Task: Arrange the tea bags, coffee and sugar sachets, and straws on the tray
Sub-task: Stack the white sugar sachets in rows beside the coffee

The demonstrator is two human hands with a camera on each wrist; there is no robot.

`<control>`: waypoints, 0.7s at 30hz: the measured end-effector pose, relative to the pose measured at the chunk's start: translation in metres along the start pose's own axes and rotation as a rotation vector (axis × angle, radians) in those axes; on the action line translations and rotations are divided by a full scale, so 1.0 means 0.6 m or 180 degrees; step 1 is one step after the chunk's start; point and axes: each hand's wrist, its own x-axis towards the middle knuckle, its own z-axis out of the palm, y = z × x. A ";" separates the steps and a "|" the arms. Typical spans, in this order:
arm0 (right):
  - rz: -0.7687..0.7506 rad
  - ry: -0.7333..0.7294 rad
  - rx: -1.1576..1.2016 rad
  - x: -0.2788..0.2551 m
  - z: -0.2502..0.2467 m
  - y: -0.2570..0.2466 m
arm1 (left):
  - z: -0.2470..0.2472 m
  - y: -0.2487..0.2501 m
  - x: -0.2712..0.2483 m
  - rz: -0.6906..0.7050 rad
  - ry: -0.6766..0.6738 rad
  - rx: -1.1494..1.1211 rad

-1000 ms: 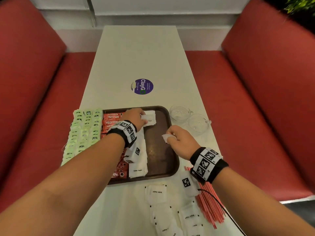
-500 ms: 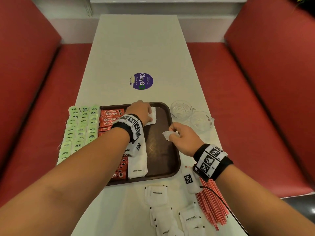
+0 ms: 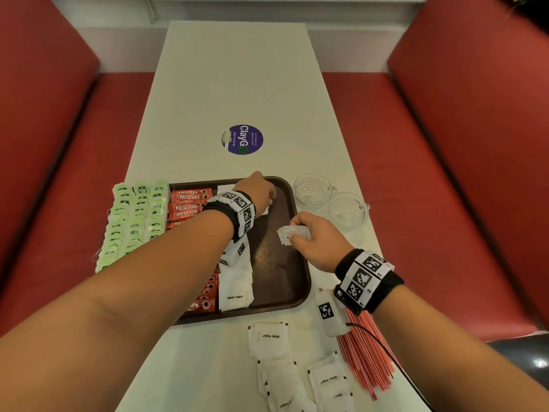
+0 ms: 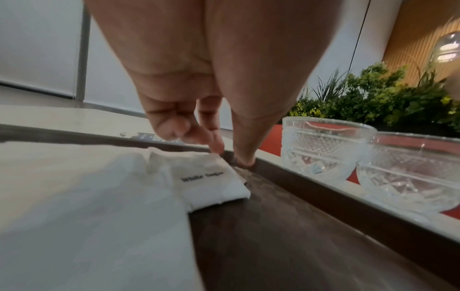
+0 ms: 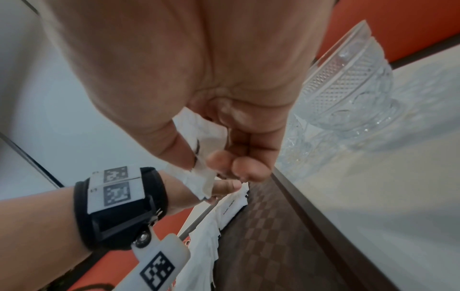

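Observation:
A brown tray (image 3: 279, 281) holds red Nescafe sachets (image 3: 190, 200) and a column of white sugar sachets (image 3: 234, 289). Green tea bags (image 3: 133, 218) lie in rows along its left side. My left hand (image 3: 261, 191) reaches to the tray's far end. In the left wrist view its fingertips (image 4: 216, 145) touch the far edge of the top sugar sachet (image 4: 209, 183), which lies flat. My right hand (image 3: 309, 236) hovers over the tray's right side and pinches one sugar sachet (image 3: 289, 233) between thumb and fingers (image 5: 236, 165). Loose sugar sachets (image 3: 270, 340) and red straws (image 3: 362, 358) lie on the table nearer me.
Two cut-glass cups (image 3: 312, 188) (image 3: 347, 209) stand on the white table just right of the tray's far corner. A purple round sticker (image 3: 242, 139) sits mid-table. Red bench seats (image 3: 445, 173) flank both sides. The tray's right half is bare.
My left hand has slid toward the tray's far edge, with the top sugar sachet now lying flat under its fingertips. My right hand stays over the tray's right side with its sachet.

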 end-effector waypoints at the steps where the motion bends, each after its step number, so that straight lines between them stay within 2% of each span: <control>1: -0.0001 0.0004 -0.0007 -0.001 0.000 0.002 | 0.001 0.002 0.003 -0.0013 -0.0058 0.0050; 4: 0.0013 0.0023 -0.0052 -0.001 0.000 0.006 | -0.002 0.003 0.007 -0.0082 -0.0307 0.0282; 8: 0.0065 0.0053 -0.0097 0.002 0.000 0.011 | -0.014 0.001 0.000 -0.0021 -0.0317 0.0360; 11: 0.0144 0.0085 -0.0022 0.004 -0.002 0.007 | -0.027 0.000 -0.027 0.0135 0.0061 -0.0129; 14: 0.0158 0.0124 0.0050 0.005 -0.005 0.001 | -0.045 0.007 -0.077 0.0565 0.0480 -0.1013; 17: 0.0164 0.0172 0.0163 0.008 -0.006 -0.004 | -0.051 0.011 -0.135 0.0933 0.0185 -0.1667; 19: 0.0137 0.0210 0.0232 0.009 -0.005 -0.008 | -0.036 0.007 -0.153 0.1075 0.0068 -0.1591; 21: 0.0135 0.0213 0.0305 0.011 -0.002 -0.011 | -0.018 0.001 -0.158 0.1039 0.0170 -0.1513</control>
